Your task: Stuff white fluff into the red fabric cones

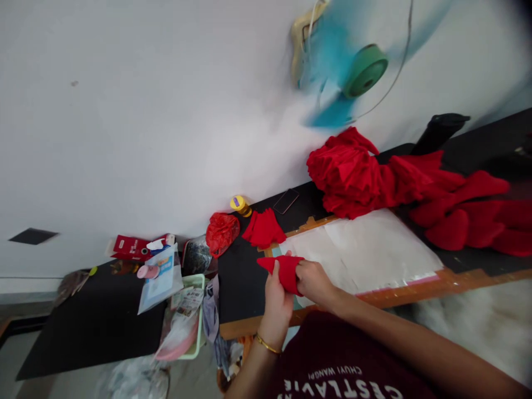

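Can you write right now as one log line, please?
left hand: holding red cloth piece | right hand: touching its edge, grip unclear | nearby: white sheet, small red pile

Passable: over flat white sheet [369, 249] beyond right hand [313, 280]; also bare black tabletop [241, 285] left of left hand [279, 293]. In the way: tall heap of ruffled red cloth [349, 174] behind sheet, loose red cloth pieces [477, 216] farther right, small red cloth stack [264, 230], crumpled red plastic bag [222, 234], yellow-lidded jar [240, 205]; blurred blue-bladed fan [366, 71] above heap.
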Demonstrator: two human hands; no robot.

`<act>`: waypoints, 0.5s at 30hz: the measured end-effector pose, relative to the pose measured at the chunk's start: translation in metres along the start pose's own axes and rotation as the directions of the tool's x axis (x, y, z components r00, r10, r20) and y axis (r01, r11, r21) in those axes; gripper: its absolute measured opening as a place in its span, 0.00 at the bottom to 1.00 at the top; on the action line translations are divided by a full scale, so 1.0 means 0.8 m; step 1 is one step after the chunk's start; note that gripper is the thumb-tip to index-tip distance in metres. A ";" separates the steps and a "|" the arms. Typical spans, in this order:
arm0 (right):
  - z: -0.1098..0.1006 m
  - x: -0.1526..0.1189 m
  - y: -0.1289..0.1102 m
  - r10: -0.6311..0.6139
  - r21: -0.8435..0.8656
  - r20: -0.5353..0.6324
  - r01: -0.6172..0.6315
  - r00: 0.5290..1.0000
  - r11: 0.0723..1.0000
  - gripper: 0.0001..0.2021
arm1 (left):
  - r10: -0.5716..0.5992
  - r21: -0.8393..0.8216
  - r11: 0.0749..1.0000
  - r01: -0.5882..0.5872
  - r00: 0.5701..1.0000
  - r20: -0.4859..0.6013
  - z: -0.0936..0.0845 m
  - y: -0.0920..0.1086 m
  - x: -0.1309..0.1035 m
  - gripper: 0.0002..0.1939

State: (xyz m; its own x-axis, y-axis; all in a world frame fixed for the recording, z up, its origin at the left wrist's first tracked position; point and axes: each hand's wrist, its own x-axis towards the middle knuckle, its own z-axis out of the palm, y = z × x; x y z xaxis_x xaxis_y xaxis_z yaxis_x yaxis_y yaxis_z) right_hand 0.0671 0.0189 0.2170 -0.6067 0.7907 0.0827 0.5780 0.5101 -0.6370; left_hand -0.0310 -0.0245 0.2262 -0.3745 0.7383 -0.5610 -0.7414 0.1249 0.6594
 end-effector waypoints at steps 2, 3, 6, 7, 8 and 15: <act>-0.001 -0.004 0.003 -0.028 0.125 -0.108 0.042 0.994 0.991 0.08 | 0.015 -0.024 1.000 -0.015 1.000 -0.020 0.000 0.004 0.002 0.13; -0.002 -0.005 0.004 -0.045 0.181 -0.162 0.075 0.986 0.981 0.07 | 0.012 -0.040 0.999 -0.013 1.000 -0.028 0.000 0.007 0.003 0.13; -0.006 -0.006 0.004 -0.077 0.260 -0.251 0.144 0.965 0.955 0.07 | -0.065 -0.088 0.994 0.060 0.996 -0.062 0.001 0.014 0.004 0.13; -0.008 -0.006 0.003 -0.081 0.258 -0.245 0.145 0.966 0.955 0.07 | -0.089 -0.106 0.991 0.081 0.993 -0.073 0.002 0.016 0.004 0.13; -0.009 -0.006 0.001 -0.079 0.253 -0.223 0.136 0.972 0.958 0.06 | -0.102 -0.123 0.988 0.091 0.991 -0.088 0.003 0.017 0.004 0.14; -0.030 -0.018 -0.001 -0.047 0.276 -0.284 0.129 0.958 0.952 0.07 | -0.184 -0.225 0.960 0.165 0.981 -0.067 0.002 0.021 0.001 0.16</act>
State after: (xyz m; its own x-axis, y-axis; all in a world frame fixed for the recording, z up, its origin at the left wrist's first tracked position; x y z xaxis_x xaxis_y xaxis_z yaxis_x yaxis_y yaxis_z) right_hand 0.0884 0.0152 0.2348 -0.4528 0.8294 0.3271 0.3217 0.4942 -0.8077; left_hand -0.0425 -0.0207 0.2379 -0.2682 0.6562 -0.7053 -0.8989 0.0929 0.4282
